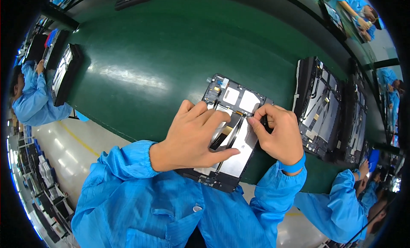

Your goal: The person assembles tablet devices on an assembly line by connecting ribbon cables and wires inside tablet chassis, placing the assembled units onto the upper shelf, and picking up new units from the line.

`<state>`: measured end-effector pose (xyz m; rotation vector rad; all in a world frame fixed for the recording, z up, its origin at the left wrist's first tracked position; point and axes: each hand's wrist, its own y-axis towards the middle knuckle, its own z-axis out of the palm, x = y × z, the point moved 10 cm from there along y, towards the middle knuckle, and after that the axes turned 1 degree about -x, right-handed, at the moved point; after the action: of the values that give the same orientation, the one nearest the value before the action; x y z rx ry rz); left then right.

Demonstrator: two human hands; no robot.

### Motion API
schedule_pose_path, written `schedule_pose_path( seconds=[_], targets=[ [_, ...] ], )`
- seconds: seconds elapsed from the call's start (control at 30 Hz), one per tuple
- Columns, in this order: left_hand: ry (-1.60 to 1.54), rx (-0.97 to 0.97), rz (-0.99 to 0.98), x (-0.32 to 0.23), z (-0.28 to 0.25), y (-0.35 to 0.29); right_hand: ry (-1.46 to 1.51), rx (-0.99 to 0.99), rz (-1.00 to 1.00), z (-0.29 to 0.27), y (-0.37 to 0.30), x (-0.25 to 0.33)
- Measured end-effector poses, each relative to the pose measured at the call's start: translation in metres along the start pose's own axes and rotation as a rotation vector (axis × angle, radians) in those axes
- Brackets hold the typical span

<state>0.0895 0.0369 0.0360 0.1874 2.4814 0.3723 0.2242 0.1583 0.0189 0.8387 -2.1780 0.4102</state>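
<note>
Left hand [192,135] spread loosely over opened tablet [244,141]; right hand [279,130] bunched at its right side, can't tell if it's gripping.

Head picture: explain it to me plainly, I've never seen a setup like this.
There is no machine here: a person works bare-handed. The single picture comes from a camera on that person's head, looking down; its wide fisheye lens makes straight edges bend.

An opened, flat device lies at the near edge of the green table, its inner panels and cables showing. The left hand is spread across it. The right hand has thumb and fingertip close together at its inner parts; whether they pinch anything is too small to tell.

Similar devices stand to the right. Other people in blue are nearby.
</note>
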Motion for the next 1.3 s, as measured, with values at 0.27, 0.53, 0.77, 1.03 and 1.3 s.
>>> schedule_pose_path(
  seconds=[0.27, 0.53, 0.77, 1.03, 1.3],
  targets=[
    [0.086, -0.120, -0.127, 0.011, 0.006, 0.012, 0.133, 0.101, 0.096, -0.004, -0.005, 0.001],
    [-0.069, -0.050, -0.021, 0.008, 0.009, 0.009, -0.015, 0.123, 0.127, -0.008, -0.007, 0.000],
    [0.036, -0.014, 0.048, -0.002, 0.010, 0.006, -0.061, 0.145, 0.072, -0.002, -0.010, -0.002],
    [0.028, -0.005, 0.186, -0.013, 0.012, 0.000, -0.024, 0.080, 0.195, -0.009, -0.007, -0.013],
    [-0.039, 0.082, 0.195, -0.017, 0.023, 0.008, 0.061, 0.070, 0.181, -0.013, -0.009, -0.012]
  ],
)
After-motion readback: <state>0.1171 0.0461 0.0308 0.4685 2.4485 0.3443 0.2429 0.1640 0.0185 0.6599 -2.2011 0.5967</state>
